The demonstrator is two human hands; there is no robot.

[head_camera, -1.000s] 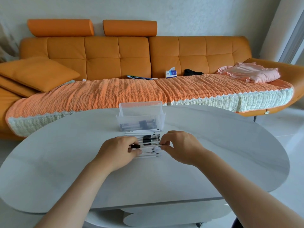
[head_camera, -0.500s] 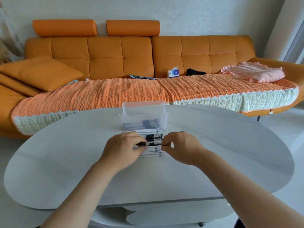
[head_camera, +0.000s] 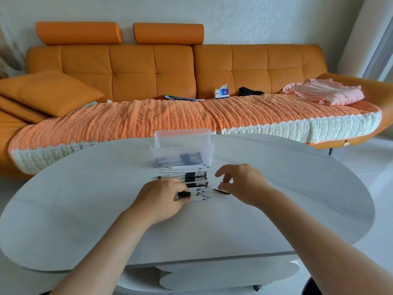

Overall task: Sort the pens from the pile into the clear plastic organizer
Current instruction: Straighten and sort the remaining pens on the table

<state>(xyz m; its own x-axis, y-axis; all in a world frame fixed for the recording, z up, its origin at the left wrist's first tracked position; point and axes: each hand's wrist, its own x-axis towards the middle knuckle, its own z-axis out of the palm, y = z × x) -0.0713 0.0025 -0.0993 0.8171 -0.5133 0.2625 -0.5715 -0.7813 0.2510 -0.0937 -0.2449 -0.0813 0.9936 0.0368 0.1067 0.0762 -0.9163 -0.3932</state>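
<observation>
A clear plastic organizer [head_camera: 182,145] stands at the table's far middle with several dark pens lying inside. Just in front of it is the pile of pens [head_camera: 192,180], black-and-clear pens and thin white ones laid side by side. My left hand [head_camera: 163,198] is at the pile's near left edge and grips a black pen [head_camera: 184,194] between curled fingers and thumb. My right hand [head_camera: 241,184] hovers to the right of the pile with fingers curled. It pinches a thin dark-tipped pen [head_camera: 220,190] that pokes out leftward just above the tabletop.
The white oval table [head_camera: 297,199] stretches wide on both sides of my hands. Behind it runs an orange sofa [head_camera: 148,71] with a knitted cover, a cushion, a tissue box [head_camera: 221,93] and folded pink cloth [head_camera: 325,93].
My hands have drawn apart. The right one moved right, off the pile, with a thin pen. The left one slid toward me with a black pen.
</observation>
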